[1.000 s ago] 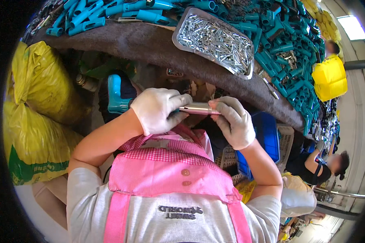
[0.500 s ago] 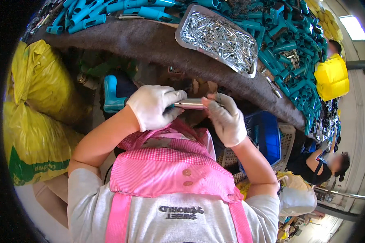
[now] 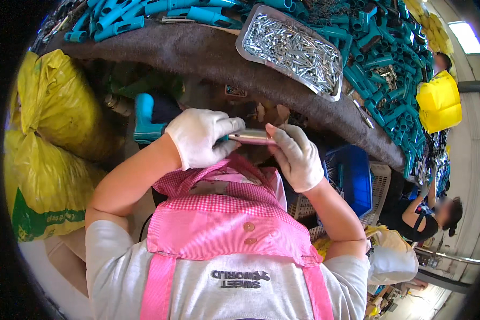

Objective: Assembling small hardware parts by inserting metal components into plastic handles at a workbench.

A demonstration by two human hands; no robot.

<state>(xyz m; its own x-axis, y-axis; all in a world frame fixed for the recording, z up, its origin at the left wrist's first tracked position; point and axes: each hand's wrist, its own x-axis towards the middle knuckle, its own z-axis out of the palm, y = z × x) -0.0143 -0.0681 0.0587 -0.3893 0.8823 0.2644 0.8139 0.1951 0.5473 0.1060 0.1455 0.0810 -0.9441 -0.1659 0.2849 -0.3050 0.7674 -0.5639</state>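
Above my lap I hold a teal plastic handle [image 3: 150, 124] whose bent end sticks out to the left. My left hand [image 3: 200, 137], in a white glove, is wrapped round its middle. From the far side of that hand a shiny metal tube [image 3: 250, 137] points right. My right hand [image 3: 296, 157], also in a white glove with bare fingertips, has its fingers closed round the tube's free end. Whether a small part sits in those fingers is hidden.
Ahead, a metal tray [image 3: 290, 50] of small silver pins rests on a brown-covered bench [image 3: 197, 50]. Teal handles [image 3: 384, 80] are heaped around it. Yellow sacks [image 3: 58, 117] stand at left, a blue crate [image 3: 352, 181] at right. A person [image 3: 421, 213] works farther right.
My right hand's fingers have shifted slightly round the tube's end. The teal handle's bent end has moved a little left and up. The view has shifted slightly.
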